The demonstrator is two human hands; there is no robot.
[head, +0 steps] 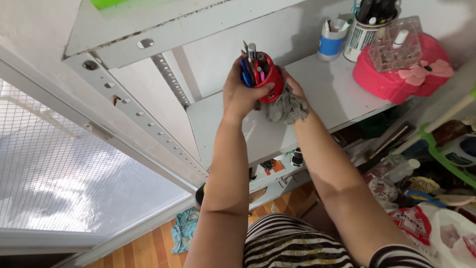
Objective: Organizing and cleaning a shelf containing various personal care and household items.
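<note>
Two hands meet above the white shelf: the left hand is wrapped around a red pen cup, lifted so its underside is reachable, while the right hand presses a bunched grey cloth against its base. Farther right sits a pink box.

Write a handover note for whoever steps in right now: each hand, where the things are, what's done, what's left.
Left hand: grips the red plastic pen cup, full of pens and pencils, lifted above the white metal shelf.
Right hand: presses a grey rag against the cup's underside.
Done: cup is off the shelf, rag on it.
Left: cup not yet set back down. The pink heart-shaped box and two other pen holders stand at the shelf's back right.
</note>
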